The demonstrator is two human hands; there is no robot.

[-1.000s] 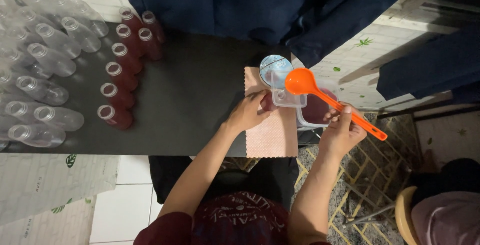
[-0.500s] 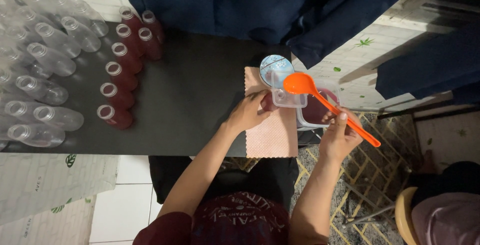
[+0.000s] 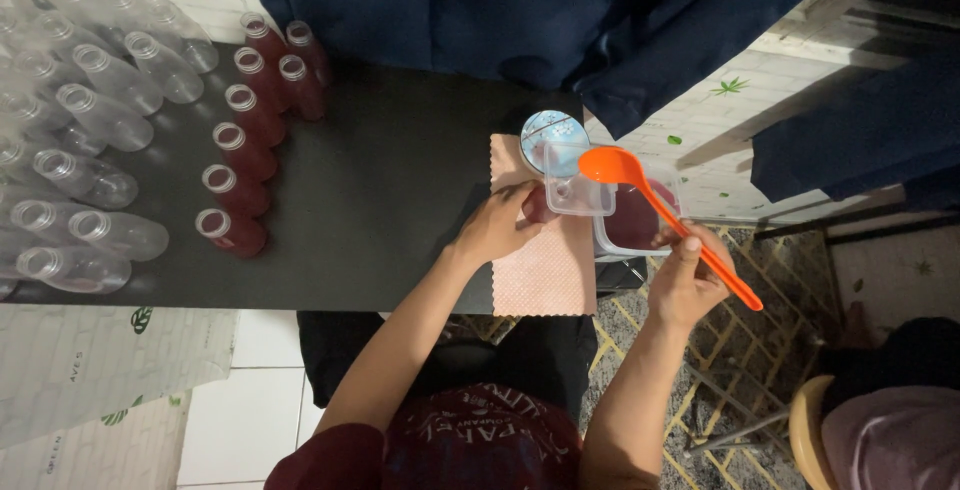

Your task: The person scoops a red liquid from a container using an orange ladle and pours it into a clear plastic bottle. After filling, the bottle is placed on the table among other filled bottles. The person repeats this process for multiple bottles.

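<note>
Dark surface (image 3: 400, 200), matte black, seen from above; white patterned wall and navy cloth (image 3: 560, 20) behind it.

Right hand (image 3: 688, 278) clenched around the handle of an orange ladle (image 3: 668, 218), gripped about mid-handle. Ladle bowl raised and tilted, hanging over a clear square funnel (image 3: 578, 188). Handle end points away from the funnel, past the hand.

Left hand (image 3: 500, 225) closed around a small bottle (image 3: 537, 205), dark red inside, standing under the funnel; fingers wrap its side, mostly hiding it. Funnel sits on the bottle's mouth.

Bottle stands on a pink cloth (image 3: 545, 270) with a zigzag edge. Just beyond the funnel, touching the cloth's far edge, a round blue-patterned lid (image 3: 550, 130). Right of the funnel, at the surface edge, a clear tub (image 3: 640, 220) holding dark red liquid, partly under the ladle handle.

Well left of the funnel: a row of red-filled bottles (image 3: 240, 155), uncapped, upright. Farther left still, a crowd of empty clear bottles (image 3: 80, 160), also uncapped.

Person's dark red shirt (image 3: 470, 440) at the near edge.
</note>
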